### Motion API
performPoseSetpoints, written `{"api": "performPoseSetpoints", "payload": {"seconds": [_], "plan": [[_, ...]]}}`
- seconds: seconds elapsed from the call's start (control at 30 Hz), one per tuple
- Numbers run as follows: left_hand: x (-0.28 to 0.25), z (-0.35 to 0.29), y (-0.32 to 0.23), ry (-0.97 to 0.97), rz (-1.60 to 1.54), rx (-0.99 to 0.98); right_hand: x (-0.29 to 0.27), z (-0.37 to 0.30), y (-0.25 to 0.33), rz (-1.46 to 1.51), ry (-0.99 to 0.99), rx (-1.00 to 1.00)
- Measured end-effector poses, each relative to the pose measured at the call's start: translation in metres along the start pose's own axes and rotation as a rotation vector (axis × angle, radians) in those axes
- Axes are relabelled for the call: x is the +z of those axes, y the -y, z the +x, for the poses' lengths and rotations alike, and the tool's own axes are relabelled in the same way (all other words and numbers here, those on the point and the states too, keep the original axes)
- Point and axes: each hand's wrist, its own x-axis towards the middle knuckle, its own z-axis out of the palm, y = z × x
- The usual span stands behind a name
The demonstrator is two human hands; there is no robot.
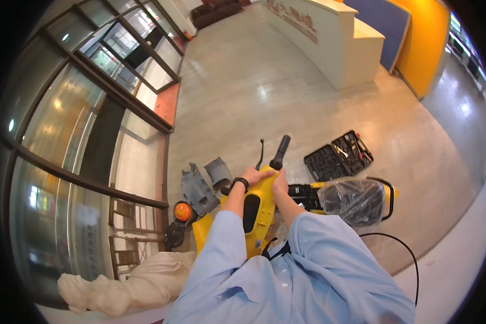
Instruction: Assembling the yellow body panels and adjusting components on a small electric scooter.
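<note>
Below me stands a small yellow vehicle with a black handlebar grip [281, 152] pointing away and a thin black lever [261, 155] beside it. A yellow body panel [265, 189] with a dark oval opening lies between my forearms. My left hand [255, 176], with a black watch at the wrist, closes on the panel's upper left edge. Close by on the right, my right hand [279, 182] grips the same panel just under the handlebar grip. The fingertips of both hands are partly hidden. To the right, a seat [356, 201] is wrapped in clear plastic.
Two loose grey panels [198, 190] lie on the floor left of the vehicle, near an orange lamp [183, 211]. An opened black tool case [340, 156] sits ahead right. A white statue [129, 281] is at lower left; a black cable [407, 247] curves at right.
</note>
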Motion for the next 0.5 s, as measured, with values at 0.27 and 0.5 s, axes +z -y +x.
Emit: {"api": "performPoseSetpoints", "payload": {"seconds": [0.27, 0.5], "plan": [[-0.014, -0.001, 0.015, -0.023, 0.049, -0.047, -0.001, -0.066, -0.007, -0.059, 0.024, 0.181], [-0.013, -0.009, 0.002, -0.027, 0.092, -0.046, -0.009, -0.066, -0.012, 0.014, 0.003, 0.164]]}}
